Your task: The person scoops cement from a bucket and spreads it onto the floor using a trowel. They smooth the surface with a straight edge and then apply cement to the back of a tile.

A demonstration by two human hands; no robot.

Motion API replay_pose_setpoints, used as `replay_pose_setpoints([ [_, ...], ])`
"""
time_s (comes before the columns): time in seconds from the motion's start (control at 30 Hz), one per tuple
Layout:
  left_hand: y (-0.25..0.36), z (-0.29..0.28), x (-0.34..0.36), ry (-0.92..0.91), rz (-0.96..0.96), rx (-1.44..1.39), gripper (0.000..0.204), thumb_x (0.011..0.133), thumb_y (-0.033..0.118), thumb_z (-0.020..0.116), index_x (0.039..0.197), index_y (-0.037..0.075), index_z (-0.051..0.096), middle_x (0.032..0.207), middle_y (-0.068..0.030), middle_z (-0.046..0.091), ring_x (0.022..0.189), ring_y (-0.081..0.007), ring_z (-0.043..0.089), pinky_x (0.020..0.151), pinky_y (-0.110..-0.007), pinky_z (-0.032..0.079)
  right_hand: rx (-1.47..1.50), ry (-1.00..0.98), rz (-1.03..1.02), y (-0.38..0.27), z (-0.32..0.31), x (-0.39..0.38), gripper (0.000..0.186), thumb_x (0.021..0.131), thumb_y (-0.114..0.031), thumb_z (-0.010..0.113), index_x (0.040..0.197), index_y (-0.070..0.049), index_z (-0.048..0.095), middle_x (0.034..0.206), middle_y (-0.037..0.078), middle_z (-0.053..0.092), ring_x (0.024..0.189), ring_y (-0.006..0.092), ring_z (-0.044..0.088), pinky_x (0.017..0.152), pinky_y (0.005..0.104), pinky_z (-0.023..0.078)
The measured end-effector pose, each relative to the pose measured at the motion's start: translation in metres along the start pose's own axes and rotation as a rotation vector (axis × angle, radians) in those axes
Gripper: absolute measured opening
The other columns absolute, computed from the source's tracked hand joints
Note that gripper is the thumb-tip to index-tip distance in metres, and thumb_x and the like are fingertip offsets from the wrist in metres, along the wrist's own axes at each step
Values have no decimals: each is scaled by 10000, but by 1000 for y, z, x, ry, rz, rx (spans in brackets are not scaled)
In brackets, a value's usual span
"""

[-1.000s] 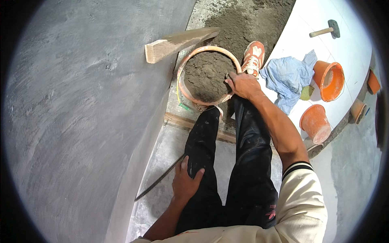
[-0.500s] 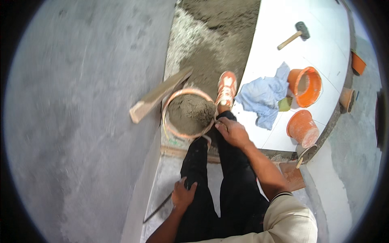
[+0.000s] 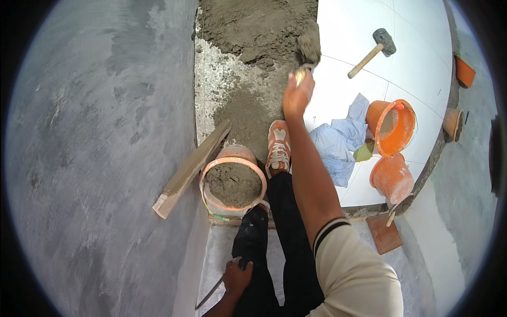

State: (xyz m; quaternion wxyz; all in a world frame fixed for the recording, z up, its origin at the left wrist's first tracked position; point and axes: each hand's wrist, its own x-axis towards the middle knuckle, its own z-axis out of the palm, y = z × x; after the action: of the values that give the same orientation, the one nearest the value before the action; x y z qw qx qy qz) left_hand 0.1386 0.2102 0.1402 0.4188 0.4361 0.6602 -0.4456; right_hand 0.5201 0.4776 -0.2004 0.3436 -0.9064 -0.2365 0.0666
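Note:
My right hand [image 3: 298, 99] is closed round the pale handle of a trowel [image 3: 302, 74], reaching forward along the white tiles' left edge. Grey mortar [image 3: 309, 42] covers its blade, beside the rough mortar bed [image 3: 253, 24]. My left hand [image 3: 237, 275] rests by my left knee, curled round a dark thin rod [image 3: 209, 295] that slants down to the left; part of it is hidden by the fingers. Between my left foot and a wooden beam stands an orange bucket [image 3: 240, 153] filled with mortar [image 3: 232, 185].
The mortar-caked beam [image 3: 193, 166] leans left of the bucket. White tiles [image 3: 348, 31] on the right carry a rubber mallet [image 3: 384, 42], a blue cloth [image 3: 338, 140] and two orange buckets [image 3: 377, 119]. A brown tile [image 3: 384, 234] lies at lower right. A grey wall [image 3: 105, 158] borders the left.
My right hand has moved from the full bucket's rim forward to the mortar bed, carrying mortar on the trowel. The view has shifted; my left hand stays by my knee.

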Motion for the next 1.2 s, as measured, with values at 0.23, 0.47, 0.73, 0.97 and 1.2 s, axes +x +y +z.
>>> replay_pose_setpoints([
  [0.23,8,2,-1,34,22,-15,602,905,517,734,1309,71,709,1272,-240,685,1171,-428,677,1010,-524,540,250,-3,198,22,-4,34,436,1086,-274,568,1385,43,584,1293,296,665,1186,466,645,1017,504,510],
  [0.47,37,-24,-5,-51,-108,3,630,891,543,752,1336,99,700,1254,-232,693,1203,-419,665,1038,-522,525,-383,-321,-326,79,-51,89,349,1084,-391,560,1348,-180,649,986,149,705,864,391,716,740,532,585],
  [0.73,42,-31,-2,-66,-80,84,656,914,546,718,1380,88,663,1285,-253,656,1152,-463,680,997,-548,548,-276,-607,83,37,-10,200,497,1122,-450,439,1256,-12,630,1031,251,737,977,442,720,868,552,553],
  [0.97,37,-29,-3,-66,-66,80,646,925,561,704,1377,101,665,1294,-240,647,1159,-459,675,998,-550,549,70,-791,589,-13,-24,109,526,1118,-459,485,1178,46,617,795,112,644,547,198,621,503,381,547],
  [1.2,-14,-15,11,56,48,14,600,935,527,723,1355,102,671,1310,-216,653,1191,-442,664,1004,-537,547,44,-717,541,-10,-75,17,506,1088,-449,542,1372,-30,540,1017,279,742,874,451,752,795,513,587],
])
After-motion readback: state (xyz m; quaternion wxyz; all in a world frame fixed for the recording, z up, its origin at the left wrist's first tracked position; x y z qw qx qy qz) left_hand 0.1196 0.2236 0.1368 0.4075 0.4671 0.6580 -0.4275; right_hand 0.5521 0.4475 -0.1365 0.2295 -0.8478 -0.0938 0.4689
